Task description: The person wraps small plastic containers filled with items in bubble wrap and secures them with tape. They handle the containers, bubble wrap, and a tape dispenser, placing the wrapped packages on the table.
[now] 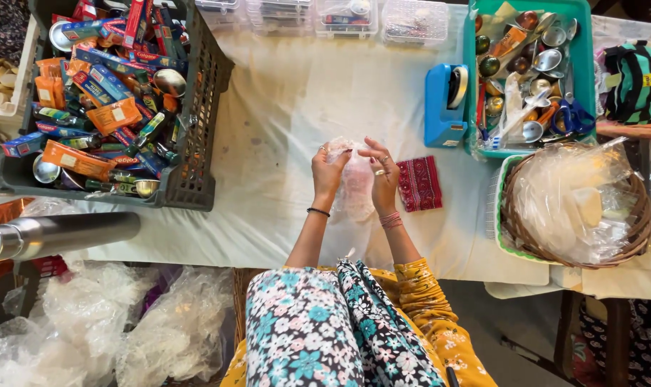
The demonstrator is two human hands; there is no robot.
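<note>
Both my hands are raised over the white-covered table [282, 107] and grip a clear plastic bag [355, 190] between them. My left hand [328, 170] pinches the bag's top left edge; a dark bangle sits on that wrist. My right hand [383, 175], with rings and red bangles, holds the bag's top right edge. The bag hangs down between my wrists. Just right of my right hand, a small folded red patterned cloth [419, 183] lies on the table.
A dark crate [196, 172] of boxed tubes, packets and steel bowls stands at the left. A blue tape dispenser [445, 104] sits beside a green tray [469, 86] of spoons and small items. A wicker basket [515, 229] holds plastic bags. Clear boxes [347, 18] line the far edge.
</note>
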